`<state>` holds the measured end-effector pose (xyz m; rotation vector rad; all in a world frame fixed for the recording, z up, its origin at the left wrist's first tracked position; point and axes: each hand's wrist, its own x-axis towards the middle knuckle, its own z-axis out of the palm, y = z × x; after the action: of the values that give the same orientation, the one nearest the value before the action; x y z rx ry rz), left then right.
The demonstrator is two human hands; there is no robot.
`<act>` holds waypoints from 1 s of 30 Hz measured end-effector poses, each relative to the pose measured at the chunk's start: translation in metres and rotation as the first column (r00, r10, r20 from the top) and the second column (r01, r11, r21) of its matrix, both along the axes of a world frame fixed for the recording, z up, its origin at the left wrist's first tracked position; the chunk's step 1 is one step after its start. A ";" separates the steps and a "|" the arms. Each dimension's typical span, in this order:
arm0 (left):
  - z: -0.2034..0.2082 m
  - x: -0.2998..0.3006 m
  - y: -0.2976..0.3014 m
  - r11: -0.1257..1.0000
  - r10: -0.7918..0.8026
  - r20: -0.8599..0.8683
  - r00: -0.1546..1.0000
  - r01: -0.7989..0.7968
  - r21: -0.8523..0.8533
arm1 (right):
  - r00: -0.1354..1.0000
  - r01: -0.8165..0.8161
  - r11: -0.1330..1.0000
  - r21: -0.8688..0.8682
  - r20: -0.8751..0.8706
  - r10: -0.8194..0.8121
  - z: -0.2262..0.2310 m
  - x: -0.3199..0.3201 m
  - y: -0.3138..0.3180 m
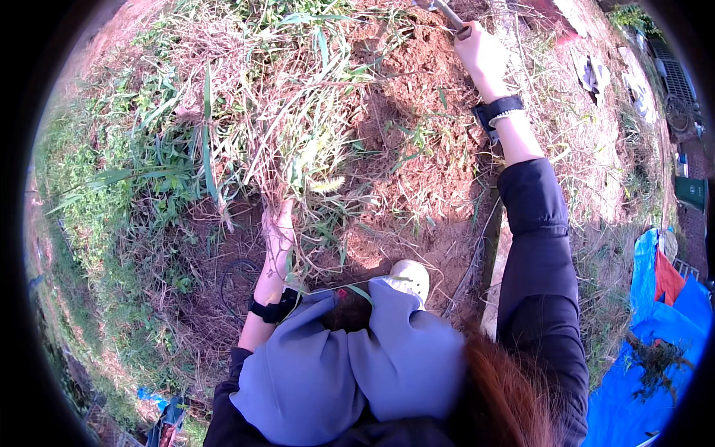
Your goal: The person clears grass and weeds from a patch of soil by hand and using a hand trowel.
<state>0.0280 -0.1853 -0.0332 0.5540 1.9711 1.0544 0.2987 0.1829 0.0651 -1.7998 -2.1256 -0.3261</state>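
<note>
My right hand (482, 56) is reached out at the far right, closed around a stick-like wooden handle (449, 13). The handle slants up to the top edge, where the head of the tool is mostly cut off. At the left, my left hand (278, 210) is low among weeds, closed on a clump of grass (279, 145). Its dry stems and green blades fan out away from me and cover most of the fingers. Between both hands lies loose reddish soil (424, 97) with scattered grass blades on it.
Dense green weeds (141, 216) grow along the left. My pale shoe (410, 279) stands on the soil by my bent knees. A long narrow edging (491, 261) runs beside my right arm. Blue tarps (648, 380) lie at the lower right, near a green bin (691, 192).
</note>
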 end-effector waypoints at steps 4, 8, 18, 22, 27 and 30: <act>0.019 -0.001 -0.012 0.997 0.074 0.079 0.994 -0.071 -0.044 | 0.906 -0.359 0.925 -0.128 0.193 0.378 -0.021 -0.016 -0.004; 0.015 -0.012 -0.027 0.997 0.062 0.076 0.995 -0.066 0.042 | 0.727 -0.541 0.787 -0.296 0.306 0.614 0.002 0.003 -0.063; 0.006 -0.003 -0.014 0.973 0.104 0.097 0.990 -0.122 0.198 | 0.743 -0.564 0.737 -0.374 0.161 0.650 0.059 0.093 -0.249; -0.008 0.004 0.026 0.885 -0.009 -0.154 0.988 0.080 0.458 | 0.852 -0.498 0.757 -0.422 -0.074 0.519 0.071 0.113 -0.300; 0.050 0.060 0.062 0.749 -0.283 -0.656 0.700 0.588 0.305 | 0.945 -0.255 0.907 -0.335 -0.284 0.161 0.076 0.129 -0.325; 0.050 0.104 0.074 0.636 -0.464 -0.782 0.417 0.771 0.034 | 0.955 -0.101 0.932 -0.349 -0.297 -0.008 0.080 0.141 -0.328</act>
<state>0.1320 -0.1112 0.0172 2.0655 1.8170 0.7460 0.4394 -0.1452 0.1451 -1.8406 -2.1060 0.3529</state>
